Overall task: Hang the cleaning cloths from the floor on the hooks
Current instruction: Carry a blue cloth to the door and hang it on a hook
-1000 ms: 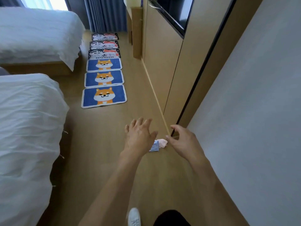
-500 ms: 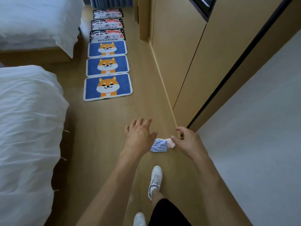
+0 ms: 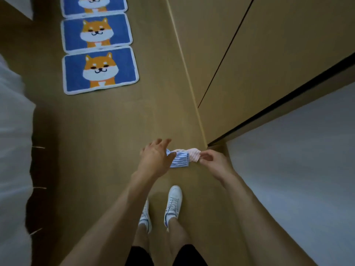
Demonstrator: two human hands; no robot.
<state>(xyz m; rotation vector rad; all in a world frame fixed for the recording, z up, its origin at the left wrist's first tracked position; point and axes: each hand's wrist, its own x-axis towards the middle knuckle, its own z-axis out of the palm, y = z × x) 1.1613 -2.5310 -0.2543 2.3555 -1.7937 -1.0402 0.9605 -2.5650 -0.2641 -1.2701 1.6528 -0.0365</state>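
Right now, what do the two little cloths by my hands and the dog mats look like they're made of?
Blue striped cloth and pink striped cloth: soft woven fabric, matte, bending limply; probably cotton or microfibre. Dog mats: tufted pile, fuzzy surface with a raised white border, likely synthetic.

You have three blue shiba-dog mats (image 3: 100,71) in a row on the far-left wooden floor (image 3: 99,135). White bedding (image 3: 14,150) lies at your left; wooden cabinet panels (image 3: 240,54) and a pale wall (image 3: 299,162) stand right.

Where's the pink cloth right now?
Head view, centre-right: the pink cloth lies on the floor beside the blue striped cloth, at the right hand fingertips.
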